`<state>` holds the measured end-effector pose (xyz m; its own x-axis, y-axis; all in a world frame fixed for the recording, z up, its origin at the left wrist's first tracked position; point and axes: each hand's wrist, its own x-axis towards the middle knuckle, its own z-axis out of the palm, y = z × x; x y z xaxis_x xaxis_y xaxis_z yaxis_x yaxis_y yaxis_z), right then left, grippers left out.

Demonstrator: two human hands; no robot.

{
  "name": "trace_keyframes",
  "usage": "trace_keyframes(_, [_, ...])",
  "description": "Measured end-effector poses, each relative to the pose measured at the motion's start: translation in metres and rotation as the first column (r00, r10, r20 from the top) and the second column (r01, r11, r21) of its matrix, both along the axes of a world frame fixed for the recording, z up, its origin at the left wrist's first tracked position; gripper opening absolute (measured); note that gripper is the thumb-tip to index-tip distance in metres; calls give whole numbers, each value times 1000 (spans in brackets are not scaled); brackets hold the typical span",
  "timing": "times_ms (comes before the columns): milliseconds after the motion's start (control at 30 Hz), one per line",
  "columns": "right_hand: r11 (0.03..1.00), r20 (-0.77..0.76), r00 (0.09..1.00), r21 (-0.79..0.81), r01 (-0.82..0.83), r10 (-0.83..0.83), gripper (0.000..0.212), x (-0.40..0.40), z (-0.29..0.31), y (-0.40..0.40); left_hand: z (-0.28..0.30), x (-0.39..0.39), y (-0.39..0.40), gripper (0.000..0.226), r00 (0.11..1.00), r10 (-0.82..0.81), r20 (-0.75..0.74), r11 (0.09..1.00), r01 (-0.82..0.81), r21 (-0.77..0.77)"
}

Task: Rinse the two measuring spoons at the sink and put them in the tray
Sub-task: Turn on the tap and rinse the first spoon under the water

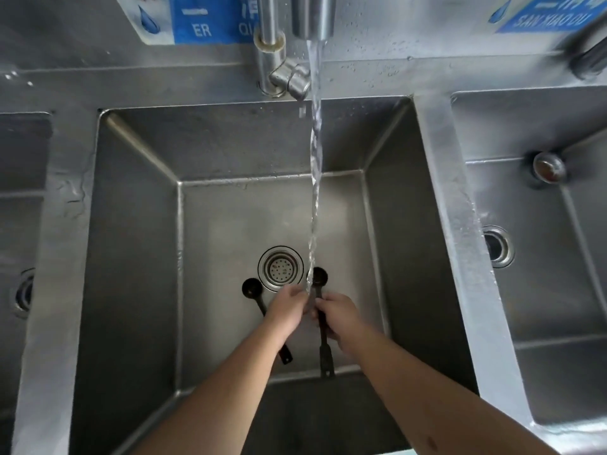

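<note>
Right hand (340, 318) grips handle of black measuring spoon (320, 277), bowl under water stream (315, 178); left hand (289, 307) fingers curl on same handle. Second spoon (251, 288) lies on sink (138, 257) floor, left of drain (280, 268).

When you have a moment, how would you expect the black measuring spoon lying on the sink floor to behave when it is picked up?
The loose spoon looks thin and plastic, so probably light and stiff. It lies in a wet sink, so its narrow handle may be slippery. Its round bowl might make it rock if pushed.
</note>
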<state>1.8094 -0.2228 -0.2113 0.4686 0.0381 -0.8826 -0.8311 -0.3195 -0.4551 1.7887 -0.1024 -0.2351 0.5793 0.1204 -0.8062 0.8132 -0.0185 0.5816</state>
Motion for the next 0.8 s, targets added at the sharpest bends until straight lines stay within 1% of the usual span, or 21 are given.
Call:
trace_keyframes(67, [999,-24,1000,50,19,-18,16,-2,31,4,17,6,-1,12,996,90,21,992,-88,-91])
trace_keyframes(133, [992,-71,996,101,69,-62,14,-5,55,9,31,10,-4,16,980,200,-4,961,-197,-194])
trace_keyframes(233, [992,-111,991,90,84,-73,15,-11,75,12,49,13,-3,30,959,283,-28,926,-281,-253])
trace_keyframes(333, [993,-115,989,59,99,-92,18,-15,84,14,65,15,0,26,956,293,-8,922,-285,-262])
trace_keyframes(467, [993,-96,991,62,101,-94,23,-15,95,19,69,18,1,11,952,306,-29,937,-306,-168])
trace_keyframes(533, [995,-63,995,59,75,-71,23,-15,99,19,68,19,4,6,970,241,-38,965,-243,-95])
trace_keyframes(600, [999,5,1000,34,19,-19,22,-16,102,18,69,21,7,17,993,117,-10,993,-117,2])
trace_keyframes(633, [1000,35,999,17,-6,6,23,-17,103,17,70,22,9,21,1000,12,19,995,-14,96])
trace_keyframes(667, [1000,51,999,8,-14,14,24,-18,103,16,69,23,10,22,992,-112,49,969,99,226])
trace_keyframes(700, [1000,59,998,12,-5,5,25,-19,102,14,70,24,11,19,974,-216,67,923,181,339])
trace_keyframes(733, [1000,67,998,24,6,-7,26,-20,102,13,70,25,9,13,965,-244,94,904,191,383])
trace_keyframes(767, [999,78,997,37,14,-16,26,-20,101,12,73,25,7,8,972,-200,124,929,148,339])
trace_keyframes(800, [999,90,996,50,19,-23,26,-21,101,11,75,25,5,8,987,-73,144,981,45,190])
